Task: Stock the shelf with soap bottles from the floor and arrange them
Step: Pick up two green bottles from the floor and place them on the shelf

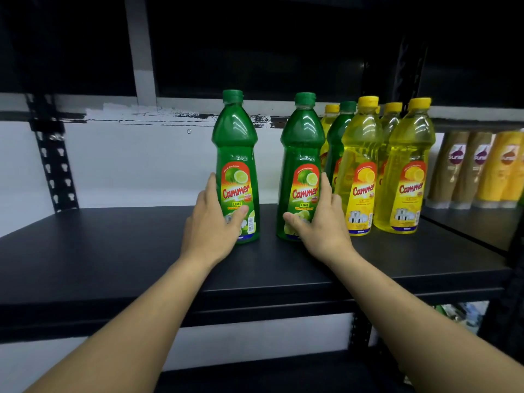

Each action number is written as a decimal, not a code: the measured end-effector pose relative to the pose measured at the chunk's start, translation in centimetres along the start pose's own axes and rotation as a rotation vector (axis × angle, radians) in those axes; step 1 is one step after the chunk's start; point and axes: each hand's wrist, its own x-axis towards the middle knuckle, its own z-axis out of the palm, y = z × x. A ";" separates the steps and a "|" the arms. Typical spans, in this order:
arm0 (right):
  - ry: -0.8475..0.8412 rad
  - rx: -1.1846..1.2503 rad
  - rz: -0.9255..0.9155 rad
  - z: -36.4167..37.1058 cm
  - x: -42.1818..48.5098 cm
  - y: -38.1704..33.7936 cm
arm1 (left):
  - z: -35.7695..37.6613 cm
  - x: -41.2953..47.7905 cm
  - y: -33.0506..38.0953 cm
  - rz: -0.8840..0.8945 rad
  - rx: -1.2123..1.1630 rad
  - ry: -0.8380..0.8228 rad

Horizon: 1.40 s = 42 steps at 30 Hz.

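Head view, looking down onto a black shelf (113, 251). Left hand (211, 222) gripped the left lime bottle (236, 154) low on its body, thumb across the front of the label, fingers wrapped round the left side and out of sight behind. Right hand (320, 222) gripped the right lime bottle (302, 154) in mirror fashion, thumb across the lower front, fingers up along the right side. Both hands were clamped, one bottle each. Both forearms were bare and reached in from the bottom edge.

Both lime bottles stood upright on the shelf about mid-depth, green caps on, labels facing the camera, with a clear gap between them. Right lime bottle stood just beside the yellow group; contact with the nearest one could not be told, since the right hand's fingers sat in between.

Third green bottle (338, 137) stood further back, between the right lime bottle and the front yellow bottles (361, 154), mostly hidden. Front yellow bottles were two, side by side, upright, labels forward, yellow caps on. Back yellow bottles (330, 120) showed only caps and shoulders behind them, count unclear.

Further right, on the next shelf section, brown and orange tubes (476, 171) stood in a row. Black slotted post (54, 154) stood at the shelf's left rear corner. White wall (127, 165) was behind the shelf. Under the shelf at right were blurred items, too unclear to name
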 end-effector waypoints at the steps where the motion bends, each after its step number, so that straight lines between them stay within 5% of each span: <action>1: -0.006 -0.013 0.002 0.0 0.0 -0.1 | -0.1 0.0 0.1 0.002 0.011 -0.007; 26: -0.125 -0.171 0.286 6.2 10.7 1.5 | 7.1 7.6 -2.2 -0.117 0.083 -0.123; 42: -0.075 -0.205 0.147 8.3 12.6 3.7 | 10.8 11.9 -5.7 -0.052 -0.040 -0.129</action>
